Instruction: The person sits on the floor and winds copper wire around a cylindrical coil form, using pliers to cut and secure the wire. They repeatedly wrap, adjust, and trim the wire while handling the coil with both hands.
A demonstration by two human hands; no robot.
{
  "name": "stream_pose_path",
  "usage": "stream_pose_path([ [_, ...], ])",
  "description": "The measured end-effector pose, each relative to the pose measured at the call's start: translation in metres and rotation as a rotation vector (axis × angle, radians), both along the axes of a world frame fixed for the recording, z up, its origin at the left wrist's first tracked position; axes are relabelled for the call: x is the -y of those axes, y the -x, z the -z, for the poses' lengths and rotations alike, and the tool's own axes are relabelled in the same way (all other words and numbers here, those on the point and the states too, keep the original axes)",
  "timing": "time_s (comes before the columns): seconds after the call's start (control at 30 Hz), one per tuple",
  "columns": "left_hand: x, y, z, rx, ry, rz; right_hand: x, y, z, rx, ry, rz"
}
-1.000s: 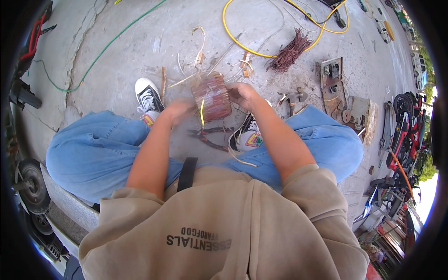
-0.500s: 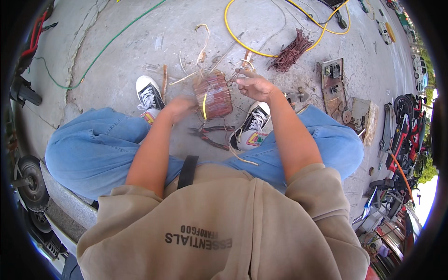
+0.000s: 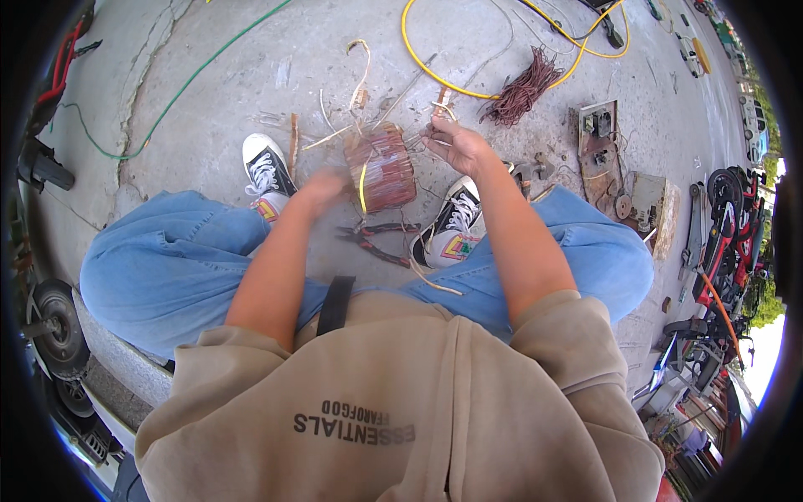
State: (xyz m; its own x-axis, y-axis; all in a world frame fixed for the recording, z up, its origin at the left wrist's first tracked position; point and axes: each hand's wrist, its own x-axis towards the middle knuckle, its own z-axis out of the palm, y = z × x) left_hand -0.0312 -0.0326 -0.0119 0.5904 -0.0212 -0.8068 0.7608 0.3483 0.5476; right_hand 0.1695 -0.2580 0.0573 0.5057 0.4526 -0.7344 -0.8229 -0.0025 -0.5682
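Both forearms (image 3: 274, 255) forward, left grip (image 3: 324, 189) motion-blurred, right grip (image 3: 457, 147) with bent fingers.

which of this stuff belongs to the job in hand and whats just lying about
Likely the job:
wound coil, between left hand and right hand
pliers, unheld, close by

Likely just lying about:
dark red wire bundle
yellow cable
metal panel

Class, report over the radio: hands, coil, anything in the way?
Left hand blurred, beside coil. Right hand opposite, grip unclear. Pliers close by, not covering coil.
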Motion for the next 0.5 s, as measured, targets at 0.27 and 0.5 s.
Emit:
stream_pose_path([
  [0.27, -0.005, 0.002, 0.027, -0.004, -0.069, 0.046, -0.005, 0.008, 0.003, -0.113, 0.172, -0.141],
  [0.5, -0.004, -0.005, 0.008, 0.087, -0.057, 0.027, -0.020, 0.026, 0.024, -0.175, 0.075, -0.105],
])
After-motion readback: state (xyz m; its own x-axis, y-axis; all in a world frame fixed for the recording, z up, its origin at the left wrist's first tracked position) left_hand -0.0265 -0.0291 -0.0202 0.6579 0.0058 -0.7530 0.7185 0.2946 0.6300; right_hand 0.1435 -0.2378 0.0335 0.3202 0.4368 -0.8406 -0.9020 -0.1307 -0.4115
